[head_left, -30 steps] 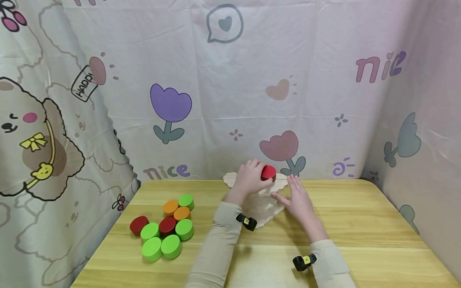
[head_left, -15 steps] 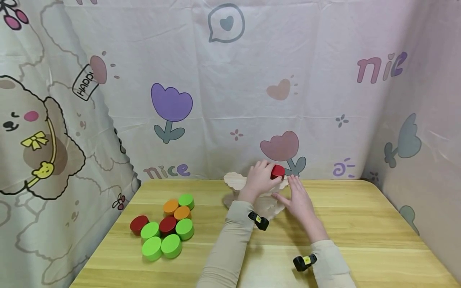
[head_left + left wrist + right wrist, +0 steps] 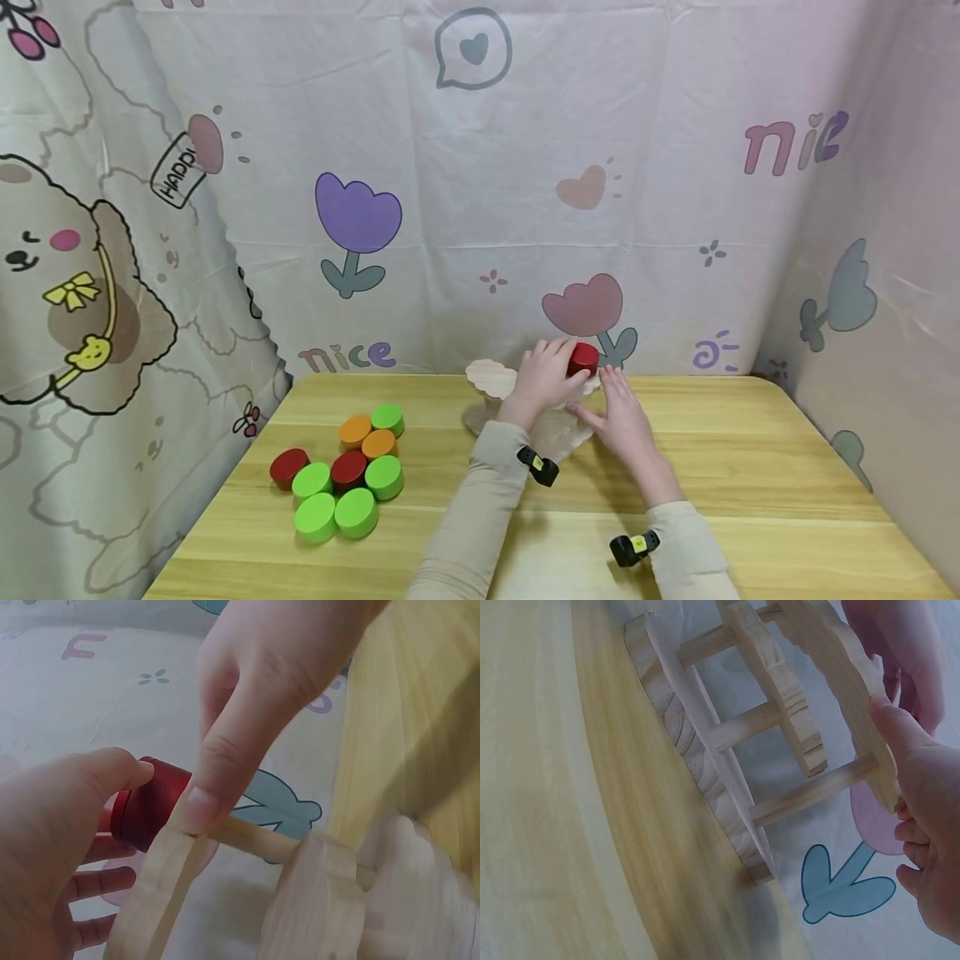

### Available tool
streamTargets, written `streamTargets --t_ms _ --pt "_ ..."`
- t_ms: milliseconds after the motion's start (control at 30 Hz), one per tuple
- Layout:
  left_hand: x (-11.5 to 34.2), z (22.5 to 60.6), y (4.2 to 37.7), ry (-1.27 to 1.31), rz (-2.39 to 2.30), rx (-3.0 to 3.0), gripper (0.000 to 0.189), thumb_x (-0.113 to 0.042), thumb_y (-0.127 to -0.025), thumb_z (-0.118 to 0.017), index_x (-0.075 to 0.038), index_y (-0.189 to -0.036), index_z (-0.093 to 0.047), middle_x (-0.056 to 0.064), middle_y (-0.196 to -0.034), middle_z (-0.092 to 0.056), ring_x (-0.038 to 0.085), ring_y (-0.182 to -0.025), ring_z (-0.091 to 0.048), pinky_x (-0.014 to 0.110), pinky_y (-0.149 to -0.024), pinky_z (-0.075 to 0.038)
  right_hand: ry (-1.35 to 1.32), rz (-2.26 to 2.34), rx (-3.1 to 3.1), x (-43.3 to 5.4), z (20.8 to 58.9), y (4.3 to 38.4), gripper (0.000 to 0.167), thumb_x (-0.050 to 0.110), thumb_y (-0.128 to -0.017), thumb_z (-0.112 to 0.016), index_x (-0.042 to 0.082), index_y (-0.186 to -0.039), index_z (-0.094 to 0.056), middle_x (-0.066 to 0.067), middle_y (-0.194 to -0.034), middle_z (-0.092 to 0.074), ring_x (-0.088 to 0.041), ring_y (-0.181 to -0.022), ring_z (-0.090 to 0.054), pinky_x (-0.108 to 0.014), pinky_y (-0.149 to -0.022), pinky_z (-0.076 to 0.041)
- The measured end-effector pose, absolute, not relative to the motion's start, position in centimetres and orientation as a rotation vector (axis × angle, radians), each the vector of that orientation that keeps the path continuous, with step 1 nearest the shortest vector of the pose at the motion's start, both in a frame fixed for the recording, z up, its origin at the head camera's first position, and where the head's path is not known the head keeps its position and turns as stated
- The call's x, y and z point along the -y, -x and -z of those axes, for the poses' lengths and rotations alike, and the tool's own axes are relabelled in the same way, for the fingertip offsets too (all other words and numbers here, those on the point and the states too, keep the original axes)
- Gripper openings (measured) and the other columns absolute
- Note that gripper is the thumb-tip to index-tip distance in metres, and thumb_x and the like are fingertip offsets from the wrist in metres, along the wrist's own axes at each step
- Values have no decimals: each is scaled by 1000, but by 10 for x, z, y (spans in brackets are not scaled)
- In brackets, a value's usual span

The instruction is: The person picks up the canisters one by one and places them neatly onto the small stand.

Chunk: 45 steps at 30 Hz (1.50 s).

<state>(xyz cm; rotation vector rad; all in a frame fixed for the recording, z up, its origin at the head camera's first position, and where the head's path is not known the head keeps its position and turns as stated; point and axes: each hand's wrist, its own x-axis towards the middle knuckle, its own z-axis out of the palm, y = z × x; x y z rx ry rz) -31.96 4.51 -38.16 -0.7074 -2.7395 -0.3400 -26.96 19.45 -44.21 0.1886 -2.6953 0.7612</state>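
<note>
A red round block (image 3: 582,360) is at the right part of the top board of a tiered wooden stand (image 3: 489,379) with wavy edges. My left hand (image 3: 542,379) holds this block between thumb and fingers, and the left wrist view shows the red block (image 3: 156,801) at the board's surface. From the right side, my right hand (image 3: 626,421) grips the end of the top board. Its thumb lies on the board's edge in the right wrist view, where the stand's boards and round pegs (image 3: 817,789) show. My left forearm hides part of the stand in the head view.
Several round blocks lie grouped at the left of the wooden table (image 3: 750,467): green (image 3: 357,512), orange (image 3: 356,431) and dark red (image 3: 289,469). A patterned cloth (image 3: 480,167) hangs right behind the stand and along both sides.
My left hand has moved to the right along the top board with the red block, most of it in the first half second. The right hand stays in place.
</note>
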Motion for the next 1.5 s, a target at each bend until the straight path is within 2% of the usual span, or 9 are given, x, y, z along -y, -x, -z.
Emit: streamTargets --t_ms 400,700,1367,1500 --pt "-16 384 304 757 196 2642 66 -55 -94 -50 -22 -150 -37 -3 -145 -51 20 -128 -50 42 -98 -46 -182 -739 2694 -195 441 269 97 57 -86 -65 -7 -149 -27 -28 -155 -27 -44 -148 -18 -55 -118 -20" --pt "20 387 283 798 125 2545 60 -55 -95 -50 -22 -146 -45 -3 -140 -56 20 -125 -52 42 -95 -46 -171 -757 2706 -193 441 268 99 58 -85 -64 -7 -149 -27 -27 -156 -25 -42 -148 -16 -53 -120 -17" --pt "89 399 238 876 8 2361 50 -52 -90 -62 -20 -129 -60 0 -115 -66 21 -106 -60 41 -87 -47 -170 -786 2706 -193 440 268 101 59 -84 -64 -5 -150 -25 -26 -158 -24 -41 -149 -14 -53 -120 -15" --pt "100 405 226 884 8 2362 51 -52 -88 -64 -18 -127 -61 1 -115 -67 22 -106 -61 43 -87 -48 -167 -791 2713 -194 441 267 101 60 -84 -64 -5 -151 -24 -25 -158 -22 -41 -150 -13 -53 -120 -15"
